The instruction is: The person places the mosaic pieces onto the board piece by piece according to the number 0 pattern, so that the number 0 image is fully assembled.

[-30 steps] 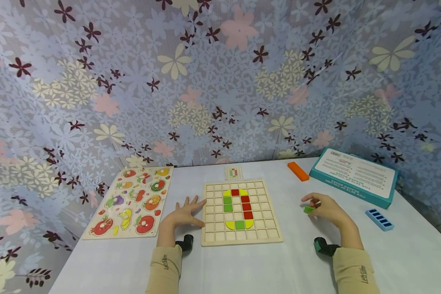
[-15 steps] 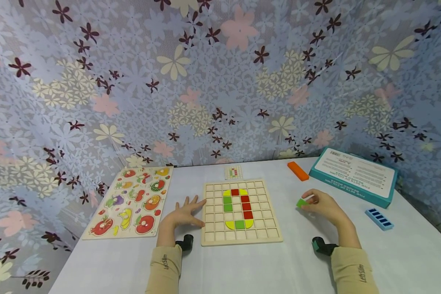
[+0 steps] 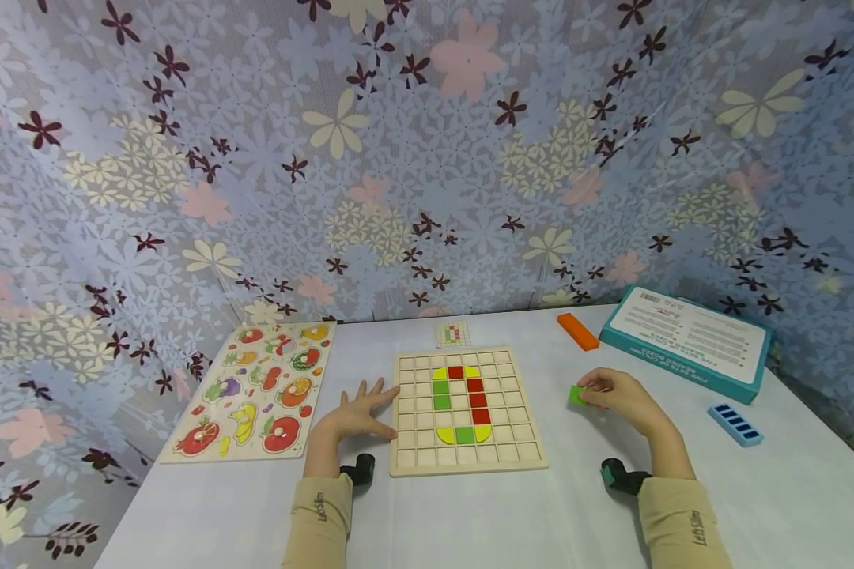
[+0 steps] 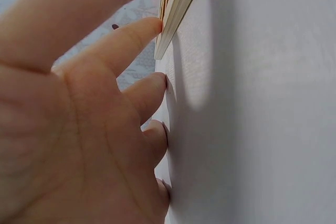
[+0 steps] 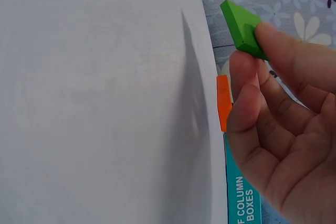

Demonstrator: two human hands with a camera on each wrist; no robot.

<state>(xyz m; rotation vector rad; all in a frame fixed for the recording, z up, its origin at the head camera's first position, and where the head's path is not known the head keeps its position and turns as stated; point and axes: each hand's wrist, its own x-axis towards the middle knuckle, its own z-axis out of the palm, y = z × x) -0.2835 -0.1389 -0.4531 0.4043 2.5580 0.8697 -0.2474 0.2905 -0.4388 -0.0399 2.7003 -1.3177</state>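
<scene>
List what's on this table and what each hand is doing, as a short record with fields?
Left hand: fingers spread flat on the table, beside the grid board
Right hand: pinches a green tile, lifted off the table
Grid board: red, green and yellow tiles forming a loop
Left side: fruit puzzle
Right side: orange bar, teal box, blue tray
</scene>
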